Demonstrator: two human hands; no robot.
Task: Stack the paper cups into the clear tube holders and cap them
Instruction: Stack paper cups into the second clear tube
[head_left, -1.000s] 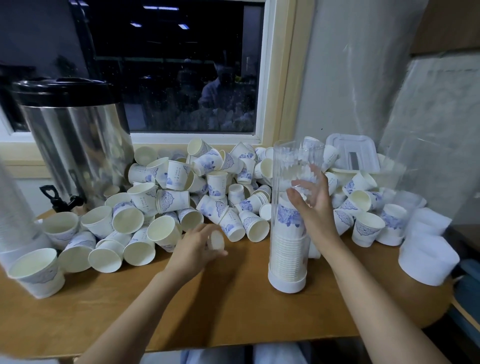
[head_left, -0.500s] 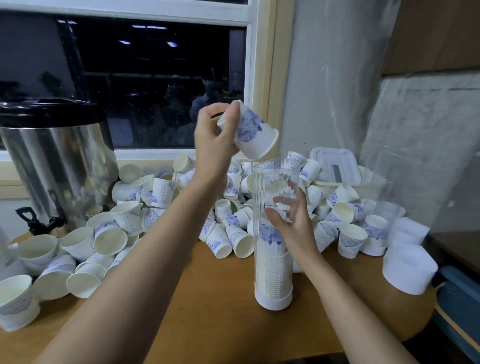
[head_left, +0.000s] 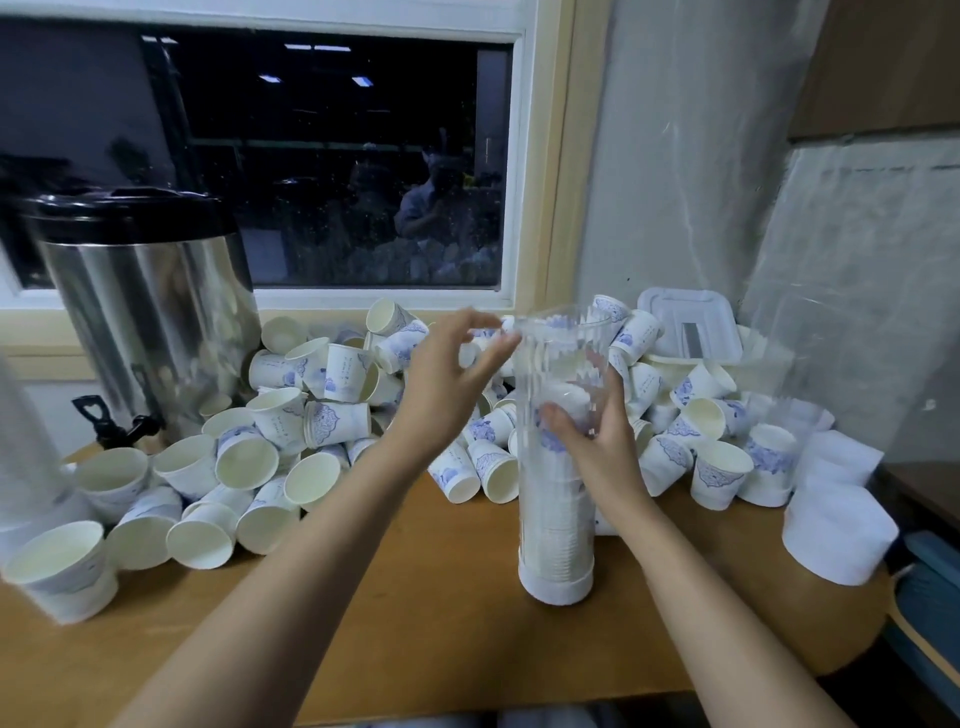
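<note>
Clear plastic tube (head_left: 558, 519) upright on table (head_left: 415, 623), roughly half full of nested cups. Right hand (head_left: 597, 447) wraps tube mid-height. Left hand (head_left: 441, 374) just beside rim, fingers loosely spread, empty. Filling step, I'd say; next, grab cup from pile (head_left: 332, 415). Blue motifs; print unreadable.

Right hand (head_left: 597, 457): your fingers (head_left: 610, 400) curl behind the clear tube (head_left: 556, 358), smeared through its wall.
Stacked cups (head_left: 553, 525): too blurred for you to count.
Left-edge clear shape (head_left: 21, 457): cut by the frame, blurred; you cannot tell what it holds.
</note>
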